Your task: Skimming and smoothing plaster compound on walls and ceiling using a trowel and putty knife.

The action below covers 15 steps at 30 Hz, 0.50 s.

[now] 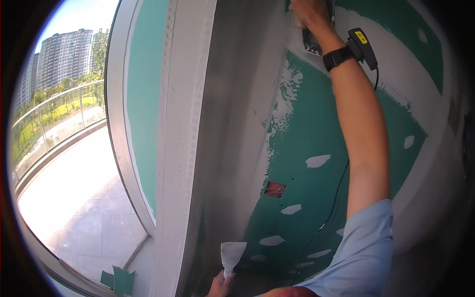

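Low in the picture, my left hand (219, 286) is wrapped round the handle of a putty knife (232, 254), whose blade is coated with pale filler and points up. My right arm stretches high overhead. At the top edge, my right hand (310, 16) grips a plastering trowel (312, 44), its dark blade against the wall; the hand is partly cut off. Around the trowel the green plasterboard (316, 119) carries smooth and ragged bands of pale filler (284, 96). A black strap with a small black device (362, 47) circles my right wrist, and a cable hangs from it.
Lower on the board are several pale filler patches (317, 161) and a square cutout (274, 189) with red wires. A pale corner edge (183, 123) juts out left of the hands. Further left, a framed opening leads to a tiled balcony (106, 213) with a glass railing. Green offcuts (122, 281) lie at lower left.
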Available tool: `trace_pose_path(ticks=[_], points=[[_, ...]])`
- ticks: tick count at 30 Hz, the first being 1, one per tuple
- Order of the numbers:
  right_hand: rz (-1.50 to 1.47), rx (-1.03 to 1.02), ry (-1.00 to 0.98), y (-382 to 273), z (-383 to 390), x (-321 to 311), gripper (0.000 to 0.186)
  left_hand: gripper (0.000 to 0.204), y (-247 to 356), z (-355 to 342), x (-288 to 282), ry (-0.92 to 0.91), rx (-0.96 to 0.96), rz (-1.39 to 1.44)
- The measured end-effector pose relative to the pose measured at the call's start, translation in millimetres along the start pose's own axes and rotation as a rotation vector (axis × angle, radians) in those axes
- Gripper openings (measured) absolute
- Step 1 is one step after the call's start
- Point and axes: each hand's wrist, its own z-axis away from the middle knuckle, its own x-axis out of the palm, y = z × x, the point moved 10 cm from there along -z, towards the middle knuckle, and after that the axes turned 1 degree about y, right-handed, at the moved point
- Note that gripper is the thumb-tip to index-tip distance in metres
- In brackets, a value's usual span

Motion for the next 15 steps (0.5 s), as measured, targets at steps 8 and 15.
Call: trace_pose_path(ticks=[8, 15], points=[[0.974, -0.302, -0.22, 11.7, -64.8, 100.7, 0.065, 0.03, -5.2, -43.0, -1.4, 0.028, -0.042, 0.03], [0.921, -0.278, -0.273, 66.6, -88.9, 101.0, 0.04, 0.03, -15.5, -84.4, 39.9, -0.006, -0.034, 0.014]])
